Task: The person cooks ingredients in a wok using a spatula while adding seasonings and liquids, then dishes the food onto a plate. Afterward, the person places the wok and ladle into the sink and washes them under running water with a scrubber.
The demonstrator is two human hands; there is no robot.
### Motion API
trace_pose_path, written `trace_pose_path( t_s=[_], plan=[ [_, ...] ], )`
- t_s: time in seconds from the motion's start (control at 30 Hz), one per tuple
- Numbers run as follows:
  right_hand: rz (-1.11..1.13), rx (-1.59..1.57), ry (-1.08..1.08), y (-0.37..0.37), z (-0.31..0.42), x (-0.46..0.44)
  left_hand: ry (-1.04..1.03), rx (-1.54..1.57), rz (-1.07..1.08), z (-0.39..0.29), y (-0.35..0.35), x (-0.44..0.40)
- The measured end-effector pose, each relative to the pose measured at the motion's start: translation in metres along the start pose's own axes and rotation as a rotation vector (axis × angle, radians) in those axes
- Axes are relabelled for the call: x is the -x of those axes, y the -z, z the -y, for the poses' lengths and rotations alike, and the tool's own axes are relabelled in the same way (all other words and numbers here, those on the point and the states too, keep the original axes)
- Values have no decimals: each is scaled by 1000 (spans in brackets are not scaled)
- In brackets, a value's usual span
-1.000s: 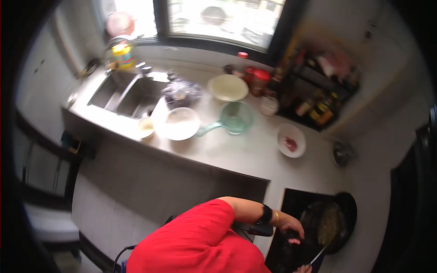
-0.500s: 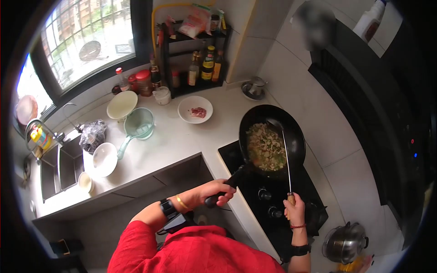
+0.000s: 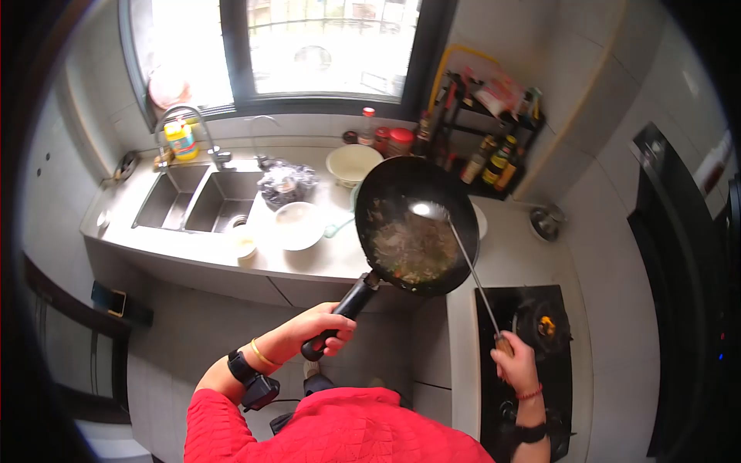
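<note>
My left hand (image 3: 328, 328) is wrapped round the black handle of a wok (image 3: 417, 174), which hangs off the stove over the counter's front edge, tilted. Chopped food (image 3: 413, 255) with green bits lies inside it, blurred by motion. My right hand (image 3: 515, 363) grips the wooden handle of a long metal spatula (image 3: 480, 289). Its head reaches into the wok near the food, and a bright glint there hides its shape. Behind the wok, a white bowl (image 3: 482, 222) shows only its right edge.
Below right is the black stove (image 3: 502, 309), its burner (image 3: 546, 326) glowing orange. Leftward on the counter stand a white bowl (image 3: 299, 226), a plastic bag (image 3: 285, 184), a cream bowl (image 3: 353, 163) and a small cup (image 3: 245, 247). Beyond them is a double sink (image 3: 224, 202). Bottles (image 3: 498, 163) fill a rack.
The wok has come off the burner and moved left over the counter edge, in my left hand. The spatula has followed in my right hand. My view has turned left.
</note>
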State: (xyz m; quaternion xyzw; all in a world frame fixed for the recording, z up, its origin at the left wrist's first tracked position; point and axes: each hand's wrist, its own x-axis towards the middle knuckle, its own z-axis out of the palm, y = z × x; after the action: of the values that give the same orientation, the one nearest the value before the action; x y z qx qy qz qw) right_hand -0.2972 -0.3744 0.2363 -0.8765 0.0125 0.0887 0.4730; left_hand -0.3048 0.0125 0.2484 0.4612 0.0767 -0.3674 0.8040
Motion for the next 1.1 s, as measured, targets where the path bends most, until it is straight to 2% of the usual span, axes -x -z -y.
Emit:
trace_pose_path(
  t_s=[0.03, 0.13, 0.23, 0.37, 0.47, 0.57, 0.67, 0.77, 0.8, 0.97, 1.1],
  plan=[
    [-1, 25, 95, -16, -2, -23, -17, 11, -24, 0, 12, 15],
    [219, -276, 46, -74, 49, -71, -60, 60, -109, -5, 43, 62],
    [426, -273, -8, -124, 81, -80, -102, 114, -171, -8, 76, 113],
    [599, -221, -82, -147, 131, -58, -165, 219, -270, -5, 119, 173],
    [643, -285, -38, -194, 156, -75, -172, 180, -374, -2, 145, 203],
    [572, -209, 145, -258, 171, -103, -195, 165, -411, -2, 160, 222],
    [709, -147, 110, -273, 168, -106, -226, 201, -433, 2, 169, 233],
    [762, -101, 112, -249, 165, -100, -262, 266, -463, 14, 175, 237],
    [740, -37, 175, -244, 172, -99, -275, 276, -482, 16, 175, 237],
    [790, -169, 169, -301, 197, -136, -308, 298, -516, 20, 176, 229],
    [906, -105, 254, -328, 217, -139, -329, 331, -533, 21, 170, 231]
  ],
)
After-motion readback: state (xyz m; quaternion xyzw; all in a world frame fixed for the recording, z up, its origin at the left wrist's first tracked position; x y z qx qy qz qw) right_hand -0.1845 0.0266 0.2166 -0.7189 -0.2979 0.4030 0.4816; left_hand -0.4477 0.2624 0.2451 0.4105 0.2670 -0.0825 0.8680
